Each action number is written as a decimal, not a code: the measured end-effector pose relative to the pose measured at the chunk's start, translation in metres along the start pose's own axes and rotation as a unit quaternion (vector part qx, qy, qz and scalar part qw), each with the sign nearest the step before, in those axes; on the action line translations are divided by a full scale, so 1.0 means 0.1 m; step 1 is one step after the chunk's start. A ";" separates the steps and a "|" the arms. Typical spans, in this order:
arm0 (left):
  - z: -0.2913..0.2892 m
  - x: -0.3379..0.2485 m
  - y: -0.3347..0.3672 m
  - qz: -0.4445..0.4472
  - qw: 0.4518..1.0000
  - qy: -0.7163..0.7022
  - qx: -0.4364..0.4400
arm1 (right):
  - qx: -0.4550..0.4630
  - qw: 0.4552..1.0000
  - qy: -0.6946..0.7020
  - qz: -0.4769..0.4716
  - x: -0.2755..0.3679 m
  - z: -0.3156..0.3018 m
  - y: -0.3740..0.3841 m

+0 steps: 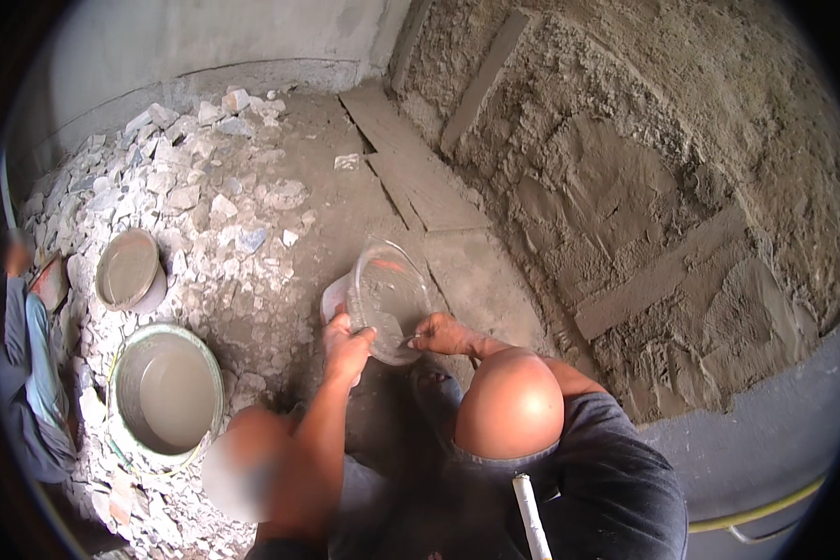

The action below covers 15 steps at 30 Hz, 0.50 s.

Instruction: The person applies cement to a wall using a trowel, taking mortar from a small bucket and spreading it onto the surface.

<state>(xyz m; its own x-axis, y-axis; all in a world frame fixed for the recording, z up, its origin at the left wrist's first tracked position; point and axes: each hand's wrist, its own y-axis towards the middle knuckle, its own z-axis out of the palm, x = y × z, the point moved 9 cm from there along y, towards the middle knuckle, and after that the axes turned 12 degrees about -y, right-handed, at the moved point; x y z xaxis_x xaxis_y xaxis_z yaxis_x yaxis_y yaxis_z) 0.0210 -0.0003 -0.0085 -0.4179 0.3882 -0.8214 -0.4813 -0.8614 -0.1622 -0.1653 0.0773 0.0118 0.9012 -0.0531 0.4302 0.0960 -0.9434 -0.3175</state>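
A clear plastic bucket (339, 297) is tilted in front of me, its wide mouth turned toward my right. Wet grey mortar coats its inside, and a small orange-red patch shows near the far side. My left hand (348, 351) is closed on the near left rim, thumb over the edge. At the near right of the mouth, my right hand (441, 333) has its fingers curled in and gripping the rim; whether a small tool is also in them is hard to make out.
Broken stone rubble (187, 201) spreads at the left, holding a mortar-filled bucket (149, 291) and a large tub (217, 397) of grey liquid. Another person's sleeve (14, 327) shows at the left edge. Rough mortar (597, 187) covers the surface at right, beside flat boards (429, 191).
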 end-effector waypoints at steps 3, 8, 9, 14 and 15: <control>0.24 -0.40 -0.11 -0.031 0.993 -0.109 -0.034 | -0.024 0.995 0.078 0.050 0.00 -0.45 -0.11; -0.09 -0.59 0.06 -0.013 0.984 -0.162 -0.071 | -0.060 0.995 0.081 0.025 0.27 -1.17 0.17; -0.04 -0.67 0.02 -0.007 0.977 -0.191 -0.094 | -0.089 0.994 0.068 0.003 0.29 -1.38 0.15; -0.30 -0.75 0.13 0.003 0.971 -0.192 -0.139 | -0.117 0.988 0.055 -0.087 0.44 -2.43 0.16; -0.29 -0.78 0.13 0.004 0.970 -0.188 -0.152 | -0.077 0.983 0.152 -0.070 0.44 -2.61 0.12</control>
<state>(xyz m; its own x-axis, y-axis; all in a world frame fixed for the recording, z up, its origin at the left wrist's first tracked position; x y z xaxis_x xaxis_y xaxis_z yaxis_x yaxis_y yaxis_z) 0.0699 -0.0516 0.0375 -0.6995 0.4244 -0.5749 -0.2516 -0.8993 -0.3578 -0.2347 -0.0217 0.2477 0.7129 0.0080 0.7012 0.1237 -0.9857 -0.1145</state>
